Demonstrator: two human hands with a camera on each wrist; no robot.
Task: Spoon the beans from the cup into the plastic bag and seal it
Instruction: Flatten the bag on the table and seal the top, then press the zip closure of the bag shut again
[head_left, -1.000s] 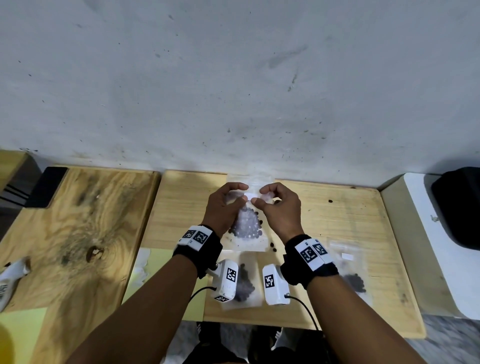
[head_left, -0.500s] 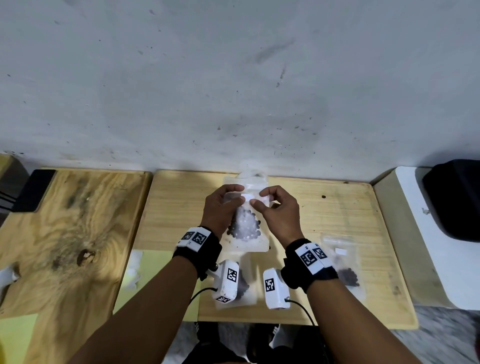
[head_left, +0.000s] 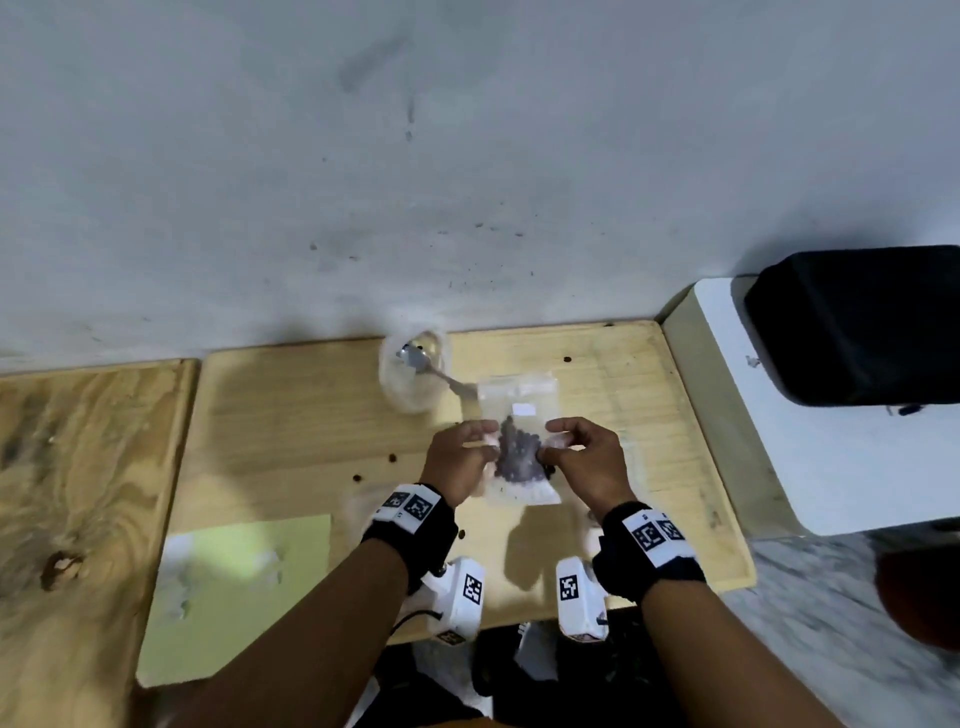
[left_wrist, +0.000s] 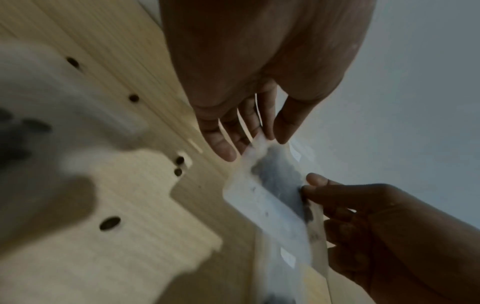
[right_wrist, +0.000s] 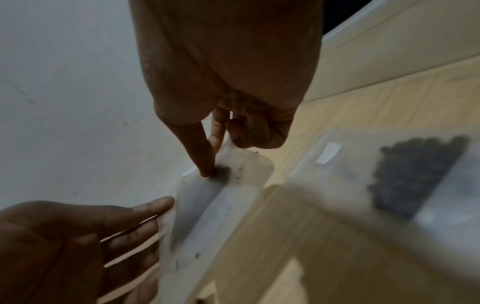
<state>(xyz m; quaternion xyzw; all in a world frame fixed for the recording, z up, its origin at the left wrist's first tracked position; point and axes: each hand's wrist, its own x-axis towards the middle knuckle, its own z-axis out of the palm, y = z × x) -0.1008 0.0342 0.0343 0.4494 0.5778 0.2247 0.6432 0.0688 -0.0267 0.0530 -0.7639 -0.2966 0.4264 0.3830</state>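
Both hands, left (head_left: 460, 460) and right (head_left: 587, 460), pinch the bean-filled plastic bag (head_left: 519, 441) upright above the counter (head_left: 311, 415), apparently for sealing; emptied cup (head_left: 413, 371) at eleven o'clock.

A makeshift home workbench, as far as I can tell

I'm looking at plain wooden tables (head_left: 291, 415) pushed against a scuffed, stained grey wall (head_left: 363, 182) — bare plaster, no fittings. A white side table (head_left: 810, 467) with a black bag (head_left: 857, 322) on it stands on the right, over a mottled stone floor (head_left: 821, 639) — a spare room rather than a lab.
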